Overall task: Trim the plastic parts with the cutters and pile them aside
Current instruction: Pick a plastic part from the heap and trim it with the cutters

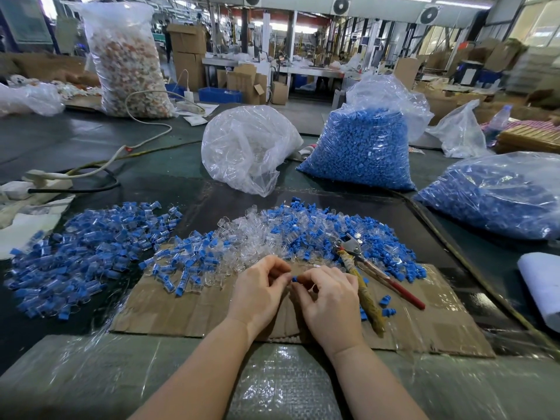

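— Where is the part?
— A small blue plastic part (294,279) is pinched between the left hand (257,291) and right hand (328,298), both grips narrow, above the cardboard sheet (181,310).
— And around them?
— The cutters (363,268) lie just right; loose parts (272,237) are heaped behind, bags of blue pieces (360,153) stand farther back on the tabletop (60,137).

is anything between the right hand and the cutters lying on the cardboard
Nothing visible does. The cutters lie just right of the right hand, handles toward the person, on bare cardboard. But both hands are busy: the left hand and right pinch a small blue part.
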`<state>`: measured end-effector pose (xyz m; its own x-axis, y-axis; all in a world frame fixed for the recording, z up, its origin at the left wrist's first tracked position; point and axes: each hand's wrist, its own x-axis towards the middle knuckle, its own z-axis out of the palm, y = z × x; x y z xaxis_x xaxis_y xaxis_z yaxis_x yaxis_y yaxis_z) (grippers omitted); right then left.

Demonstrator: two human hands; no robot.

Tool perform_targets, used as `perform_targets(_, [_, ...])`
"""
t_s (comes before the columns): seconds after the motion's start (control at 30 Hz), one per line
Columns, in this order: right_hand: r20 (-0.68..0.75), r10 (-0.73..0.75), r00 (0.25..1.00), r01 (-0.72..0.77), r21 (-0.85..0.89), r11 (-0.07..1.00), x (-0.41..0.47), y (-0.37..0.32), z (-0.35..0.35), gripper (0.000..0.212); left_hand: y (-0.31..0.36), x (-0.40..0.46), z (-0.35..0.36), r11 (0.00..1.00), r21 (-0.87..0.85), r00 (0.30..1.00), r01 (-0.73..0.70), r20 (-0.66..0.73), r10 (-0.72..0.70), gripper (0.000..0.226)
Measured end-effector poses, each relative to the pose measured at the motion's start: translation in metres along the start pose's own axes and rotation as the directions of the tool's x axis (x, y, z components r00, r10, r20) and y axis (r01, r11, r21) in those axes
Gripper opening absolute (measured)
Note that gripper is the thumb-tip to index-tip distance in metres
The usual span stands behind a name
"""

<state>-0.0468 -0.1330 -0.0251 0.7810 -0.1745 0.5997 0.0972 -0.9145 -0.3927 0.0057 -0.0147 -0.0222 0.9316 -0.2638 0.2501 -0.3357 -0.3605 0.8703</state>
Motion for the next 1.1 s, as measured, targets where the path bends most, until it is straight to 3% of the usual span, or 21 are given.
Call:
perform_targets(0.37, [0.026, -0.008, 1.0, 0.01, -0.049, 0.999, -0.0009, 0.0011, 0.0011, 0.016, 0.0005, -0.0005, -0.0016, 1.0, -0.002, 1.0, 0.014, 0.006, -0.014, 0.018])
perform_targets(1.1, [0.026, -0.022, 0.999, 0.022, -0.001, 1.0, -0.0007, -0.001, -0.0016, 0.012, 0.0031, -0.001, -0.0012, 0.998, -0.059, 1.0, 0.022, 0.007, -0.022, 0.021])
